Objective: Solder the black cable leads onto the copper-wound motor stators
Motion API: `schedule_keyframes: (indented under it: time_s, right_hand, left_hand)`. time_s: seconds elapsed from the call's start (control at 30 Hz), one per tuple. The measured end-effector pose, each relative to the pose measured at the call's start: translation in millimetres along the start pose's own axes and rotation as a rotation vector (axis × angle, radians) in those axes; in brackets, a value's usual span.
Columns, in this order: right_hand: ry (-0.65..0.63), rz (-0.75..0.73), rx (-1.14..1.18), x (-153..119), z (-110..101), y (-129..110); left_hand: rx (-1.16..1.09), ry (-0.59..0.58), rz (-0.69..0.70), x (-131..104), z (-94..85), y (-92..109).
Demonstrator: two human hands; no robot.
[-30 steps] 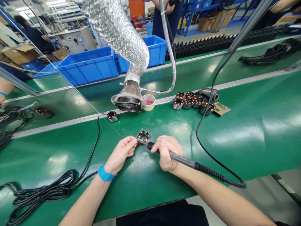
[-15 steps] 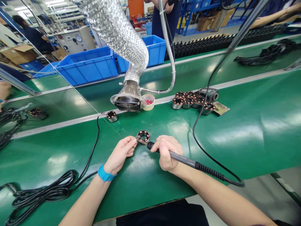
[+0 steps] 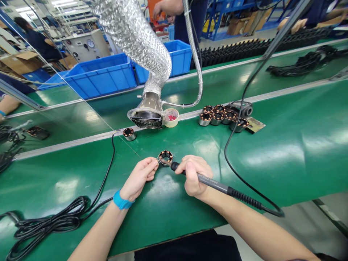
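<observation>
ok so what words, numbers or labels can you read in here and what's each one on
"ESD 90W", blurred: on the grey pen-shaped soldering iron handle; the letters beside it are too blurred to read.
Round white gauge dial on the grey metal machine: markings too small to read.
I can make out no other text.
</observation>
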State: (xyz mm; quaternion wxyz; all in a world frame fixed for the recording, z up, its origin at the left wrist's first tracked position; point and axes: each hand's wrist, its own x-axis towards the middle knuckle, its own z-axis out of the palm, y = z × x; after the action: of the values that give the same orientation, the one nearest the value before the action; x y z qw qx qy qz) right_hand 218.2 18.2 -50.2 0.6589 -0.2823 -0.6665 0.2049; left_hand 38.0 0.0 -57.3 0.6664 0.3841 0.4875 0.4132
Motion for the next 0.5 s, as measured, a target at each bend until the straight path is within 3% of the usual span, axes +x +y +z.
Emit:
schedule_keyframes:
  time_s: [0.3, 0.5]
  right_hand:
    - [-0.035, -0.056, -0.058, 3.1, 0.5, 1.8]
    - [-0.169, -0.199, -0.134, 6.9, -0.9, 6.1]
  left_hand:
    - [-0.005, -0.004, 0.007, 0.7, -0.6, -0.8]
    - [-0.007, -0.023, 0.007, 0.1, -0.9, -0.8]
